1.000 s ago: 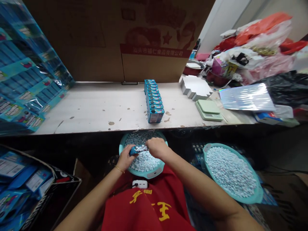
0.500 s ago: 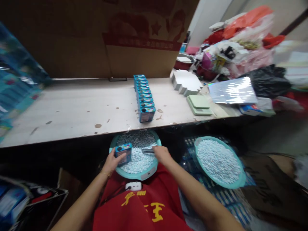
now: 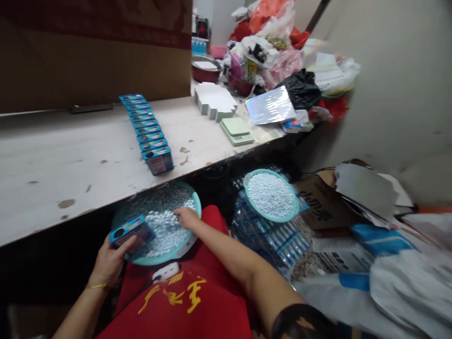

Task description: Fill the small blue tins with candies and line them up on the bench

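My left hand (image 3: pixel 108 261) is closed round a small blue box (image 3: pixel 132 234) with a dark round spot on its top. The box is tilted over the left part of a turquoise basin (image 3: pixel 197 200), which holds many small white and pale blue pellets (image 3: pixel 169 240). Over the basin's right side, my right hand (image 3: pixel 187 219) is closed on a metal scoop, now mostly hidden by the fingers and a heap of pellets. A row of several similar blue boxes (image 3: pixel 158 162) stands on the white table (image 3: pixel 88 179) above the basin.
A second turquoise basin (image 3: pixel 270 195) of pellets rests on packed blue boxes (image 3: pixel 282 240) at right. On the table are a green scale (image 3: pixel 236 131), a stack of white card (image 3: pixel 215 100) and plastic bags (image 3: pixel 271 47). A large carton (image 3: pixel 106 61) stands behind.
The view has swung to the right, so the table and basins appear further left. My left hand still holds the box; the scoop in my right hand is less visible, with pellets heaped by it.
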The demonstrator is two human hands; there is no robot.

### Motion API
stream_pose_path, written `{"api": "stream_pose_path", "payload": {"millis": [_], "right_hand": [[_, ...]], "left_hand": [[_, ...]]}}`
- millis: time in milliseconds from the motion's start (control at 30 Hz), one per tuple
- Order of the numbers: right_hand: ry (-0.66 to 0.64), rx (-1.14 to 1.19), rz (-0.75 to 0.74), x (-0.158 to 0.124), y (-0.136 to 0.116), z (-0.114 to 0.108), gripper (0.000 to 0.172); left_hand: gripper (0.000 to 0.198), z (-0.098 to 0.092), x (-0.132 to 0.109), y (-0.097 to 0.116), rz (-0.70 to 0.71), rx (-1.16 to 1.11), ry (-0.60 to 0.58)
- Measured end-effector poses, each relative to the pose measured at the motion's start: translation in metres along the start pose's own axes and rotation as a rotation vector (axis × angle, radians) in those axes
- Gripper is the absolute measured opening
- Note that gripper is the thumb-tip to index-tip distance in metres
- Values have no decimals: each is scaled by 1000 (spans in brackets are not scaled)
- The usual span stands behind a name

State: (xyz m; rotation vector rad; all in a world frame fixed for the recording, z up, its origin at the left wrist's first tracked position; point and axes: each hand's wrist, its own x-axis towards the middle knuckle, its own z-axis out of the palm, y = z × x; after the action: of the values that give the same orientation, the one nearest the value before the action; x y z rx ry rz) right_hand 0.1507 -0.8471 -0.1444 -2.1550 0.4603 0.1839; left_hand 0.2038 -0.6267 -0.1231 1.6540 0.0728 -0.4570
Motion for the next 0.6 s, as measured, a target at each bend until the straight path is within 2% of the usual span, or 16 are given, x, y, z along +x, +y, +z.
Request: {"api": "stream_pose_path", "payload": {"millis": [33,100,200,300,433,600], "right_hand": [[-9,-114,-50,-3,-3,-9,30],[-30,-200,-122,-7,-10,-28,32],[-45,-266,-198,-11,-24,-52,31],[-85,-385,-261,-16,-43,-67,30],[-164,-592,-306,-22,-74,-72,29],[-224,-833,-344,-31,-120,-59,28]], "left_hand": [[51,-4,-1,0,61,58,34],[50,-9,0,-1,176,184,59],[47,-10,4,-3,305,350,36],[45,-6,7,-6,370,479,10],[43,3,8,-9,413,549,-54],[38,8,5,-11,492,563,-160]]}}
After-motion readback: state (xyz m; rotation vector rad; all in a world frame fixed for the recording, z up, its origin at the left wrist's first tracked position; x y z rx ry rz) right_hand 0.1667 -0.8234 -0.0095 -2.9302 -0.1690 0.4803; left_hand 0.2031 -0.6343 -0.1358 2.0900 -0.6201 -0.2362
